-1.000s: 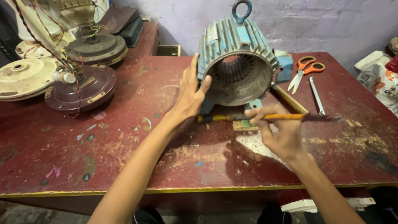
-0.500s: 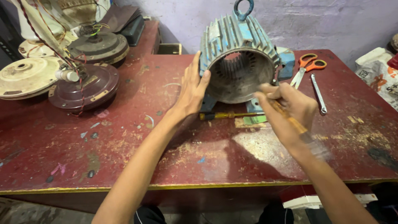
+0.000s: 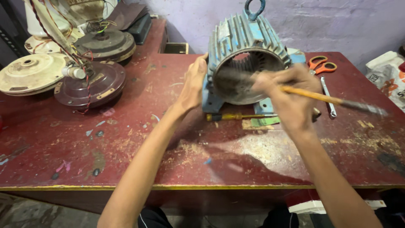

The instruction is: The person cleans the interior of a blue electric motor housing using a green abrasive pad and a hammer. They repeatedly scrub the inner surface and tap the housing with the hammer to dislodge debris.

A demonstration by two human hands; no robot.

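A blue finned motor housing (image 3: 247, 38) lies on its side on the red table (image 3: 126, 139), its open bore facing me. My left hand (image 3: 193, 84) presses flat against the housing's left rim. My right hand (image 3: 291, 99) grips a thin yellow-handled tool (image 3: 333, 100), blurred with motion, in front of the bore's right side; its dark end points right. A yellow-handled screwdriver (image 3: 236, 116) lies on the table just below the housing.
Orange-handled scissors (image 3: 321, 64) and a metal rod (image 3: 327, 96) lie right of the housing. Several ceiling-fan motor parts (image 3: 90, 82) with wires crowd the left side. A white bag (image 3: 386, 78) sits at the right edge. The table's front edge is near me.
My right hand lifted the yellow-handled tool from the table up to the housing's opening and swung it. The left hand stayed on the housing's rim.
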